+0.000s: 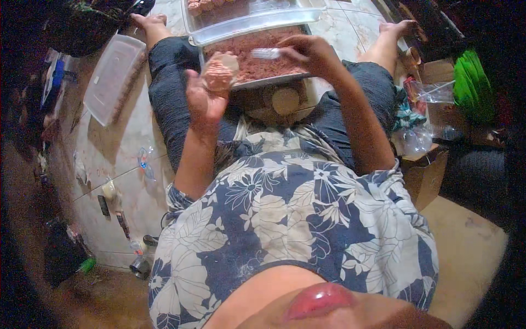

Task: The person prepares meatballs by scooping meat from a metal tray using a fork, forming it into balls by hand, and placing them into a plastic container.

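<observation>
On the palm and fingers of my left hand (pixel 209 96) rests a round, pale dough wrapper (pixel 231 63) with pinkish filling (pixel 220 76) spread in ridges over it. My right hand (pixel 308 51) grips a clear plastic fork (pixel 266 53), its tines pointing left. The fork is above a metal tray (pixel 271 80) of reddish minced filling (pixel 257 70), which lies between my legs. A pale round disc (pixel 286 100), perhaps another wrapper, lies below the tray's near edge.
Behind the tray stands a clear plastic container (pixel 254 24) with pink shaped pieces (pixel 211 5). A translucent plastic box (pixel 115 78) is on the tiled floor at left. At right are a cardboard box (pixel 427 177), plastic bags (pixel 415 140) and a bright green bundle (pixel 472 88).
</observation>
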`<move>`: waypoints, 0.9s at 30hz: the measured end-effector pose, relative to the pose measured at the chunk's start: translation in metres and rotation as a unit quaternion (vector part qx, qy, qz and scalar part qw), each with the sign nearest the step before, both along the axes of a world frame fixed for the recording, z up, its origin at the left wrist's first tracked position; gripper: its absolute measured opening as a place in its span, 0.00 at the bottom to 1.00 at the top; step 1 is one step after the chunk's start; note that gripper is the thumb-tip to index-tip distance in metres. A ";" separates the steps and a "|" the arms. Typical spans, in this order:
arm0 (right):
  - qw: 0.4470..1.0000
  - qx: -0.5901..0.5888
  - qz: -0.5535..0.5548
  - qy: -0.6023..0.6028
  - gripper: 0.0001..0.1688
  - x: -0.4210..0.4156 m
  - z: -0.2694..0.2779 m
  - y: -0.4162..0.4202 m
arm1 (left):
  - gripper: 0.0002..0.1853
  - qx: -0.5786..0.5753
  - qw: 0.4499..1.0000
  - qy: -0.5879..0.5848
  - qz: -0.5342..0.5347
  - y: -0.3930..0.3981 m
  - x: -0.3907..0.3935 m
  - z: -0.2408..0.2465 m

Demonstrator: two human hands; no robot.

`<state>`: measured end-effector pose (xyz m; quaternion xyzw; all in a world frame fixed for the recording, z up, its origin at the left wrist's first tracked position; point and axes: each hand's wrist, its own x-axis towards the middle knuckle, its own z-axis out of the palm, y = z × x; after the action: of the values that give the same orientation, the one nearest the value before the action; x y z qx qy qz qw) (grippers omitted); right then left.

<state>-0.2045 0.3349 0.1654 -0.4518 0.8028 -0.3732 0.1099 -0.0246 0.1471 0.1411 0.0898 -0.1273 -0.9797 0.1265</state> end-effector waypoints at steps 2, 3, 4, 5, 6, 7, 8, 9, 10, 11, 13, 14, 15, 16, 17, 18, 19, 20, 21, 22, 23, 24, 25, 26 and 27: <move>0.980 0.188 -0.060 0.024 0.13 -0.018 0.009 0.006 | 0.25 -0.076 0.994 -0.057 0.048 -0.011 0.002 -0.016; 0.966 0.241 -0.060 0.068 0.14 -0.024 0.006 0.009 | 0.24 -0.114 0.987 -0.083 0.071 -0.014 0.003 -0.027; 0.948 0.292 -0.062 0.110 0.16 -0.034 -0.002 0.011 | 0.21 -0.148 0.982 -0.091 0.075 -0.013 0.004 -0.033; 0.925 0.343 -0.065 0.151 0.17 -0.043 -0.011 0.011 | 0.21 -0.137 0.985 -0.081 0.074 -0.015 0.003 -0.040; 0.911 0.349 -0.071 0.208 0.15 -0.044 -0.012 0.004 | 0.21 -0.124 0.987 -0.073 0.072 -0.015 0.003 -0.039; 0.914 0.345 -0.061 0.204 0.14 -0.042 -0.013 0.001 | 0.22 -0.135 0.985 -0.073 0.075 -0.016 0.003 -0.037; 0.918 0.340 -0.051 0.199 0.14 -0.040 -0.015 -0.003 | 0.22 -0.147 0.983 -0.073 0.077 -0.017 0.004 -0.036; 0.922 0.333 -0.035 0.196 0.13 -0.035 -0.013 -0.012 | 0.23 -0.140 0.985 -0.065 0.077 -0.018 0.006 -0.028; 0.914 0.339 -0.034 0.221 0.12 -0.036 -0.023 -0.016 | 0.24 -0.134 0.987 -0.055 0.070 -0.019 0.004 -0.020; 0.918 0.323 -0.033 0.227 0.14 -0.038 -0.034 -0.018 | 0.25 -0.128 0.989 -0.044 0.062 -0.020 0.003 -0.016; 0.927 0.290 -0.024 0.238 0.17 -0.036 -0.045 -0.024 | 0.29 -0.107 0.992 -0.039 0.059 -0.023 0.002 -0.014; 0.932 0.263 0.000 0.248 0.16 -0.037 -0.049 -0.020 | 0.31 -0.109 0.992 -0.039 0.055 -0.023 0.002 -0.012; 0.930 0.262 0.020 0.256 0.16 -0.033 -0.044 -0.021 | 0.33 -0.111 0.992 -0.041 0.053 -0.022 0.003 -0.010; 0.928 0.260 0.041 0.264 0.15 -0.028 -0.040 -0.021 | 0.33 -0.108 0.992 -0.042 0.055 -0.022 0.003 -0.010; 0.925 0.262 0.062 0.267 0.15 -0.024 -0.036 -0.022 | 0.33 -0.104 0.992 -0.042 0.056 -0.022 0.002 -0.011; 0.922 0.264 0.081 0.269 0.14 -0.020 -0.028 -0.021 | 0.33 -0.100 0.993 -0.041 0.054 -0.021 0.001 -0.012; 0.920 0.268 0.103 0.266 0.13 -0.014 -0.017 -0.022 | 0.32 -0.091 0.994 -0.034 0.054 -0.021 0.000 -0.013; 0.917 0.272 0.126 0.262 0.13 -0.011 -0.012 -0.023 | 0.31 -0.081 0.995 -0.028 0.055 -0.022 0.000 -0.015; 0.925 0.264 0.110 0.250 0.13 -0.011 -0.013 -0.022 | 0.30 -0.073 0.996 -0.021 0.053 -0.022 -0.001 -0.016; 0.933 0.255 0.094 0.237 0.13 -0.011 -0.015 -0.019 | 0.30 -0.070 0.996 -0.021 0.055 -0.022 -0.001 -0.018; 0.939 0.246 0.079 0.225 0.13 -0.011 -0.018 -0.016 | 0.30 -0.068 0.996 -0.021 0.056 -0.021 -0.001 -0.019; 0.944 0.258 0.057 0.198 0.12 -0.011 -0.019 -0.014 | 0.30 -0.067 0.996 -0.021 0.056 -0.022 -0.002 -0.020; 0.947 0.268 0.036 0.170 0.12 -0.010 -0.020 -0.011 | 0.30 -0.062 0.996 -0.024 0.055 -0.021 -0.001 -0.021; 0.950 0.279 0.015 0.143 0.11 -0.010 -0.022 -0.008 | 0.30 -0.056 0.997 -0.027 0.054 -0.021 0.001 -0.021; 0.969 0.230 0.031 0.082 0.12 -0.013 -0.024 -0.004 | 0.30 -0.053 0.997 -0.029 0.053 -0.021 0.001 -0.021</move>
<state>-0.2170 0.3305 0.1411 -0.4679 0.8591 -0.1364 0.1561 -0.0232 0.1257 0.1202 0.1180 -0.1780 -0.9604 0.1789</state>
